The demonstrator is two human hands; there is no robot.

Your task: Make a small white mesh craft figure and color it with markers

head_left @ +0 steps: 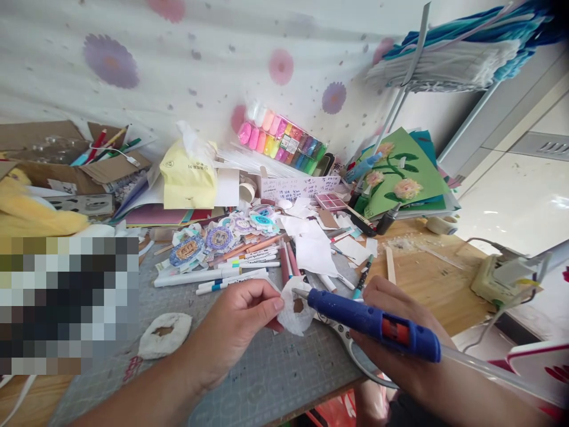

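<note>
Pinching the left edge of a papery white ring [293,323], the left hand [242,314] is holding it up just below the centre of the frame, its thumb and forefinger pressing together. The right hand [395,365], lower right of centre, is wrapping around a blue glue gun [347,311], whose nozzle [301,293] is pointing left at the ring's upper part; whether the 2 are touching, I cannot tell. If that tip is running hot, a small slip could be burning the left hand, and too much glue could be soaking the thin ring. Below the gun, scissors [345,344] are lying where the right hand could be knocking them over the mat's near edge.

At lower left, a 2nd white ring [149,344] is resting on the cutting mat [249,385]; the left forearm [146,388], passing close beside it, could be sweeping it away. Farther up, markers [235,279] and scalloped paper cutouts [217,237] are crowding the centre, where stray drips could be sticking.
</note>
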